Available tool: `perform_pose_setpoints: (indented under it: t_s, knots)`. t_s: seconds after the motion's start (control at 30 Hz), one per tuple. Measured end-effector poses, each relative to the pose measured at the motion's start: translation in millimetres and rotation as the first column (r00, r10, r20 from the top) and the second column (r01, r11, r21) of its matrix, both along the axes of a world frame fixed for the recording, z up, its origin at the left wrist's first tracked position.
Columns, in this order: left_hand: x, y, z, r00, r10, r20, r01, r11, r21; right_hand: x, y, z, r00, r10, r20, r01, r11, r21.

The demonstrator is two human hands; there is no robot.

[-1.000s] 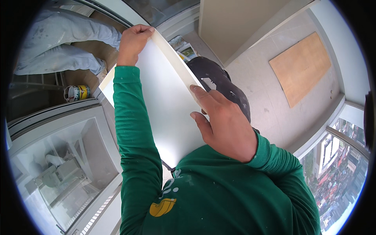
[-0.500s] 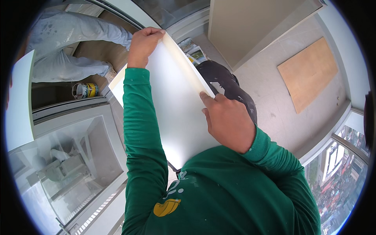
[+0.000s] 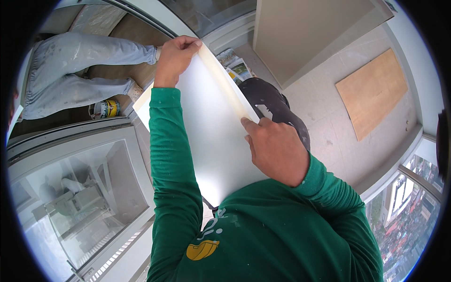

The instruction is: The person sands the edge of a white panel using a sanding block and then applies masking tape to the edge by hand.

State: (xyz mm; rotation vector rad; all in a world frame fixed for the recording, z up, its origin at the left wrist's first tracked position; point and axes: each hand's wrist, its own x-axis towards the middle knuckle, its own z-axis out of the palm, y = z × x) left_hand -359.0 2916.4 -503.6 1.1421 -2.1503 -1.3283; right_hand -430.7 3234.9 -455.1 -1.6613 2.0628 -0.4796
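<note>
A large white panel (image 3: 206, 141) leans over my legs, with a pale cream strip (image 3: 224, 84) running along its right edge. At the panel's far corner, my left hand (image 3: 174, 58) is closed, its thumb and fingers pinching the end of the strip at the edge. My right hand (image 3: 279, 150) rests lower down on the same edge. Its index finger is stretched out and touches the strip, and the thumb lies apart on the panel's face. The remaining fingers of that hand are curled and mostly hidden.
Another person's pale, stained trousers (image 3: 89, 56) show at upper left, near a paint bucket (image 3: 107, 108). A glazed door (image 3: 80, 188) stands at left. A tall beige board (image 3: 305, 42) stands at the back, and a plywood sheet (image 3: 376, 94) lies on the floor at right.
Both hands keep their places on the panel, shifting slightly down in view with it. At far left, the other person's legs have shifted and their white board has mostly left the view.
</note>
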Motion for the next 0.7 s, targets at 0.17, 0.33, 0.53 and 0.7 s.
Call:
perform_pose_setpoints:
  t_s: [0.17,0.33,0.53,0.7]
  knots:
    - [2.5,-3.1,-4.8,0.999,-0.046,-0.016,0.046,0.998,-0.049,-1.1,-2.0,0.3,1.000,-0.014,0.019,0.013,1.000,0.014]
    - [3.2,2.2,2.1,0.993,-0.091,0.074,0.101,0.985,-0.138,-2.4,-1.0,0.7,1.000,-0.008,-0.001,0.008,1.000,-0.021]
    - [5.0,2.3,1.8,0.995,-0.084,0.047,0.089,0.990,-0.106,-2.3,0.2,1.3,1.000,-0.022,-0.010,0.022,0.999,-0.028]
    - [4.6,4.5,3.2,0.995,-0.079,0.056,0.085,0.990,-0.114,-1.9,-0.8,2.9,1.000,-0.010,-0.023,0.010,1.000,-0.020]
